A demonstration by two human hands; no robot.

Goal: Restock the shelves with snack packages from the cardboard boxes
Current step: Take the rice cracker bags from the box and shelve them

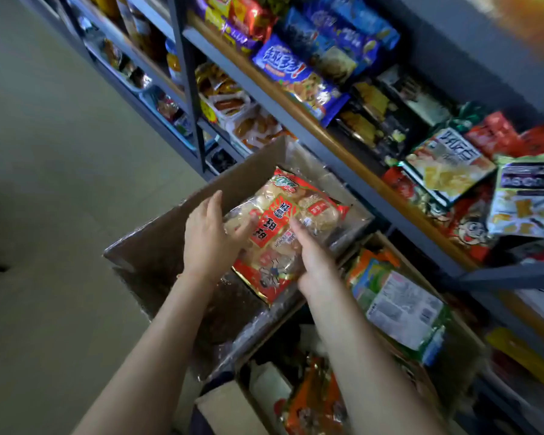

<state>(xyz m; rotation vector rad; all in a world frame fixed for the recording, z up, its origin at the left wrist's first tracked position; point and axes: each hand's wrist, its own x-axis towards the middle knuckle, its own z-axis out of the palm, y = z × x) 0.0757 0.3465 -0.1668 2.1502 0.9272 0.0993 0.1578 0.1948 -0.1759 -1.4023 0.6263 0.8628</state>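
- The left hand [209, 235] and the right hand [311, 262] are holding one rice cracker bag [283, 233] between them, above the open cardboard box [157, 243].
- The left hand is gripping the bag's left edge: the thumb is lying across the front of the bag, the other fingers are reaching up along its side.
- The right hand is gripping the bag's lower right edge, with the forefinger pointing straight across the red label; the remaining fingers are hidden behind the bag.
- The bag is sitting tilted, its green-printed end pointing away from the person, its red end nearest the wrists.
- Directly beneath the grip, the box interior is showing dark, with clear film along its walls.
- To the right of the grip, a second box [471, 350] is holding a green bag [399, 312] and orange packets [314, 400].
- Beyond the grip, the grey shelves [343, 158] are carrying blue biscuit bags [299, 76], red packets [496, 136] and other snacks.
- To the left of the grip, bare floor [44, 183] is showing.
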